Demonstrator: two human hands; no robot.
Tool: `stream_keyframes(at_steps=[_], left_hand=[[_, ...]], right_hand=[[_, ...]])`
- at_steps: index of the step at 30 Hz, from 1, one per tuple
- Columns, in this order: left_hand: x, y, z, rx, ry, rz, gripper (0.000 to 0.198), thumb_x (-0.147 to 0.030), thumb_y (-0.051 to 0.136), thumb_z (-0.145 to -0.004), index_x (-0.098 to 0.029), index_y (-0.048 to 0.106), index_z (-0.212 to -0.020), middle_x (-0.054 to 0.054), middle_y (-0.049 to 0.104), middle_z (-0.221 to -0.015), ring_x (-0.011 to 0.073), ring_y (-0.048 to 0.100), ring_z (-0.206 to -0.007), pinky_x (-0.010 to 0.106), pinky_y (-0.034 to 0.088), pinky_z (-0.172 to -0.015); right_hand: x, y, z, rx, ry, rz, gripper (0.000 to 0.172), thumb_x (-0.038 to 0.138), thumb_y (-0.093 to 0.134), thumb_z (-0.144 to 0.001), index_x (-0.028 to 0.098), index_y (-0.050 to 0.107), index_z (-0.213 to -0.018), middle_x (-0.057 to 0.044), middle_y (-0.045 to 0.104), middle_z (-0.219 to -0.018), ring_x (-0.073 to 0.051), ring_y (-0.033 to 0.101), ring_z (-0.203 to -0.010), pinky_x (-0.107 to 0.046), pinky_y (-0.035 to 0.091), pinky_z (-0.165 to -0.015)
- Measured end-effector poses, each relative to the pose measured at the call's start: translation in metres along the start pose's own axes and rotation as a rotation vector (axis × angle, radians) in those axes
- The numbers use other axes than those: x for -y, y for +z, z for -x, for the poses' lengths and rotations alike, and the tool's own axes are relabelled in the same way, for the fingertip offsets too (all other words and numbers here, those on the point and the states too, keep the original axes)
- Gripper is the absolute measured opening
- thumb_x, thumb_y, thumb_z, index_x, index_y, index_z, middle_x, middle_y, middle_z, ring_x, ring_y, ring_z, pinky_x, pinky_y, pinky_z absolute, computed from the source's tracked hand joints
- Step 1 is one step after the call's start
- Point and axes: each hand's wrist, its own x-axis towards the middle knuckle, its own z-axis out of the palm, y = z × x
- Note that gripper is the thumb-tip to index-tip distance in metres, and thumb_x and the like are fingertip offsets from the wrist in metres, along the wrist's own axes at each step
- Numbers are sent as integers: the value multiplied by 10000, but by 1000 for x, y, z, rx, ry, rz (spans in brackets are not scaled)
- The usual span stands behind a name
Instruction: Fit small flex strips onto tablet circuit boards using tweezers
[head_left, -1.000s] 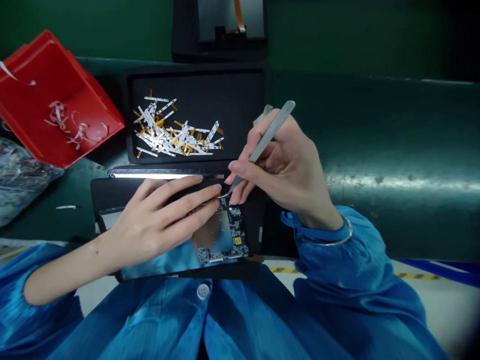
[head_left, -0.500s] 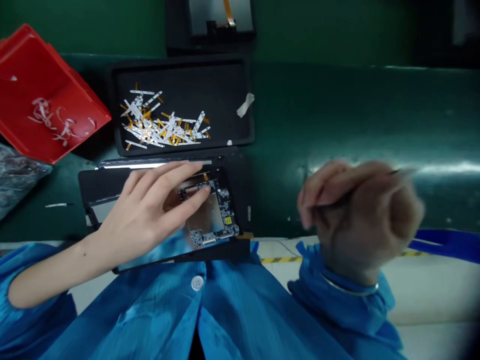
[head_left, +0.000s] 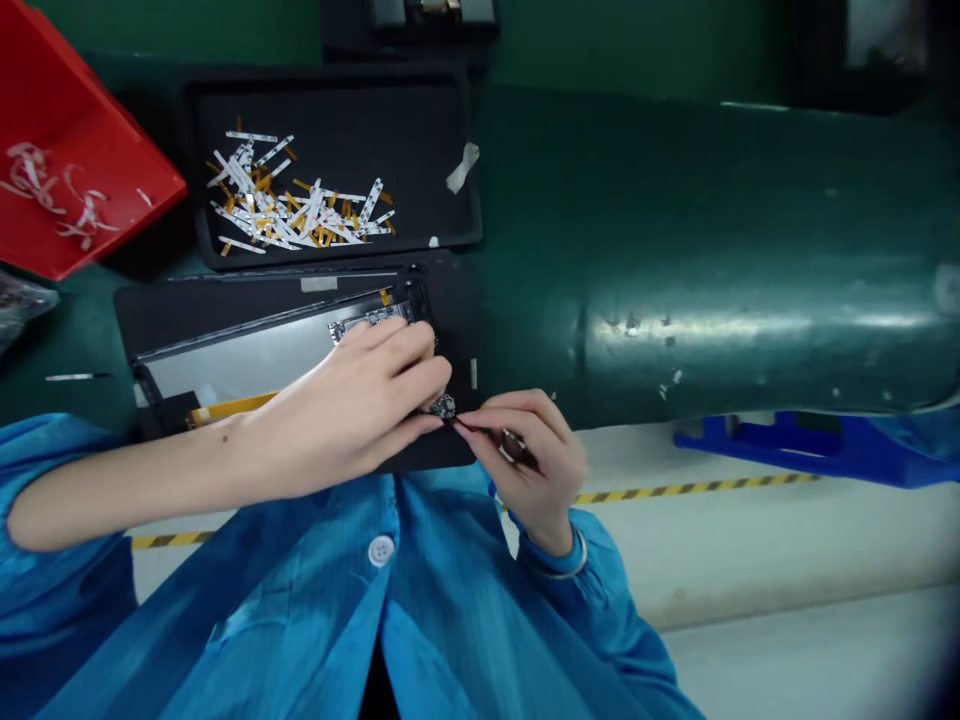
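Note:
My left hand (head_left: pixel 382 395) curls over a circuit board (head_left: pixel 445 406), its fingers bent and thumb near the board's lower right corner. The board lies at the right end of an opened tablet (head_left: pixel 240 350) with a bare grey panel and an orange flex cable (head_left: pixel 236 407). Most of the board is hidden under my left hand. At that corner, thumb and forefinger of my right hand (head_left: pixel 532 455) pinch together. What they hold is too small to make out; something dark and shiny shows inside the curled fingers.
Behind the tablet stands a black tray (head_left: pixel 337 100) with many white strips with orange tails (head_left: pixel 300 205). A red bin (head_left: pixel 82 130) with white scraps is at the left. The green table (head_left: pixel 675 230) stretches right, and a blue plastic piece (head_left: pixel 795 445) sits past its front edge.
My right hand has come in from the right to the board's corner. My left hand has gone from spread fingers to curled ones over the board. The camera view has shifted.

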Motion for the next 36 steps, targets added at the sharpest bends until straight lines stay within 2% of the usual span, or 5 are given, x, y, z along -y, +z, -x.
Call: stream_keyframes(at_steps=[5,14,21,28,36], left_hand=[[5,-9,3,23,-19,207,89,-138,504,-954,-163,547,-880,32,516,-900,160,497,-786,289,404,-701],[13,-10,10,-35,-30,317,80,-158,528,-936,-171,594,-893,31,551,-905,143,541,-795,274,437,-718],[12,-8,10,-37,-12,273,100,-157,502,-959,-174,581,-899,44,552,-918,150,530,-800,301,466,-721],[12,-6,10,-45,-8,243,105,-180,483,-974,-202,565,-914,49,561,-925,166,546,-809,329,494,-722],[12,-6,9,-56,8,241,117,-173,480,-975,-186,569,-900,49,552,-910,164,534,-808,307,483,-735]], right_hand=[[-12,2,-2,6,-291,28,258,29,679,-833,202,688,-1024,-38,728,-890,-137,664,-726,-271,551,-595],[-17,-10,-8,163,-564,281,218,73,660,-870,153,685,-1071,-75,755,-946,-127,653,-664,-254,543,-549],[-1,-16,-16,242,-599,389,150,46,617,-891,85,683,-1020,-55,727,-760,-137,652,-589,-266,556,-516],[3,-17,-21,224,-702,474,164,67,658,-869,224,707,-869,13,708,-737,-118,638,-583,-246,555,-500],[7,-13,-21,191,-690,526,167,74,634,-873,222,708,-848,8,702,-757,-107,599,-574,-242,517,-471]])
